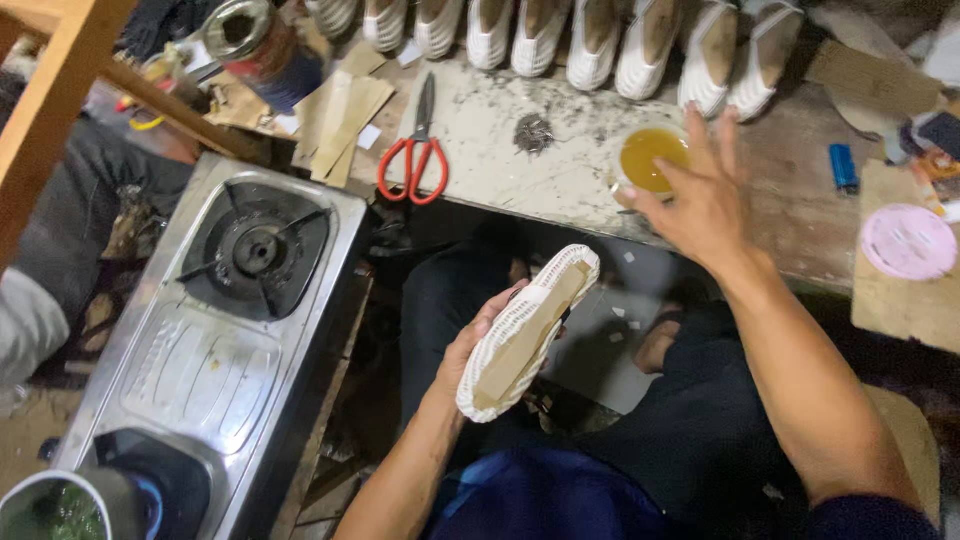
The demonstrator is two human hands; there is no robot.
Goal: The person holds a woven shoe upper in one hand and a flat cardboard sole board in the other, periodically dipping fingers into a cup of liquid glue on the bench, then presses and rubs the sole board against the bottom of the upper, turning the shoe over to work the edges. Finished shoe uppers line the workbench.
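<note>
My left hand [470, 345] holds a white woven shoe [527, 332] over my lap, sole side up, with a tan insole piece showing on it. My right hand [697, 195] reaches out over the low worktable [560, 180], fingers spread, its fingertips at a small round cup of yellow-amber glue [650, 158]. Whether the fingers grip anything there is hidden by the hand itself.
A row of white shoes [590, 35] lines the table's far edge. Red-handled scissors [415, 150], tan cardboard strips [345, 115], a blue lighter [843, 167] and a pink lid [908, 241] lie around. A steel two-burner gas stove [225, 330] stands at my left.
</note>
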